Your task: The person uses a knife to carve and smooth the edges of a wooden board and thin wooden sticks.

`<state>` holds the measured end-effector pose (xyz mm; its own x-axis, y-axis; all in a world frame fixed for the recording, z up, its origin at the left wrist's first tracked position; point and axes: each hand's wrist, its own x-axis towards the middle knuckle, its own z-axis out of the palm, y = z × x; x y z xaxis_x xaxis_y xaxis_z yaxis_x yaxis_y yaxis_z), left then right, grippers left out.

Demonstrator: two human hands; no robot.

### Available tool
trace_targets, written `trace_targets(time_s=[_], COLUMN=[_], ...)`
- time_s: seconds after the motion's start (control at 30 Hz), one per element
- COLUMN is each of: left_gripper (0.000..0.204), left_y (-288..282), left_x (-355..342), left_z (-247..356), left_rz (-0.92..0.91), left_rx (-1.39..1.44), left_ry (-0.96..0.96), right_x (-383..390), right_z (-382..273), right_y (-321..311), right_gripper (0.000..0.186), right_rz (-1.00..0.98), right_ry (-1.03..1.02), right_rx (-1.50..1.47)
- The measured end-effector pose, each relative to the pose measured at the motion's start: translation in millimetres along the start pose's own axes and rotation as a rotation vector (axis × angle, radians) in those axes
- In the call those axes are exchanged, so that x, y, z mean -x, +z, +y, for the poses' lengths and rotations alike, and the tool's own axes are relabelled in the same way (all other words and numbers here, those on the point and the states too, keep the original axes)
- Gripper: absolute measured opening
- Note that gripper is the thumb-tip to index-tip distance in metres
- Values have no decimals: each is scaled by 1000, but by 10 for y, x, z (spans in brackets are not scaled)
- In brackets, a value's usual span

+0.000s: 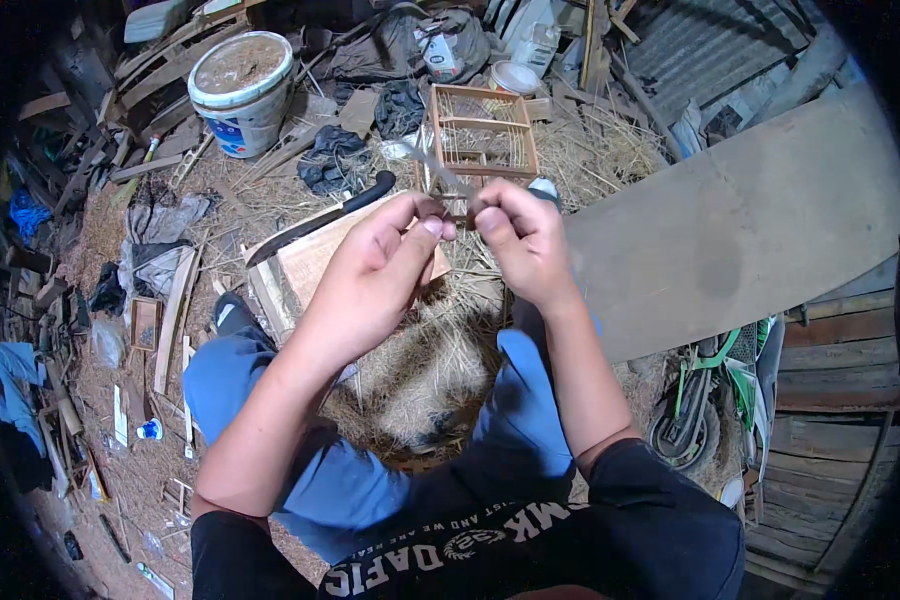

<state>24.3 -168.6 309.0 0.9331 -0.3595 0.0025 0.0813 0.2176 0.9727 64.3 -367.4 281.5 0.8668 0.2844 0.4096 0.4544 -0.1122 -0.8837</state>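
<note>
My left hand (375, 265) is closed in a pinch in front of me, with a small brownish piece (457, 206) at its fingertips. Close beside it, my right hand (522, 242) pinches a thin blade-like strip (440, 170) that points up and to the left. The strip is blurred, and the fingers cover its near end. Below and left of the hands, a machete (315, 226) with a black handle lies along the edge of a pale wooden block (310, 262). Beyond the hands stands a small wooden cage (482, 125) with thin bars.
A large board (750, 220) extends on the right, with a green motorbike (705, 390) below it. A white bucket (240, 95) stands at the far left. Straw, wood strips, black plastic (335, 158) and a small wooden frame (145, 325) litter the ground.
</note>
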Motion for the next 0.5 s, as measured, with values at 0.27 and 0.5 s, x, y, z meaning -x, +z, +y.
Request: trace_targets(time_s=[0.27, 0.5], left_gripper=[21, 14], left_y=[-44, -179], left_x=[65, 68], left_z=[38, 103], left_rz=[116, 53], left_rx=[-19, -47], left_ry=[-42, -55], right_x=[-32, -61], right_z=[-157, -7], right_y=[12, -46], right_gripper=[29, 25], right_rz=[-115, 72], right_ry=[-128, -79], right_rx=[320, 350])
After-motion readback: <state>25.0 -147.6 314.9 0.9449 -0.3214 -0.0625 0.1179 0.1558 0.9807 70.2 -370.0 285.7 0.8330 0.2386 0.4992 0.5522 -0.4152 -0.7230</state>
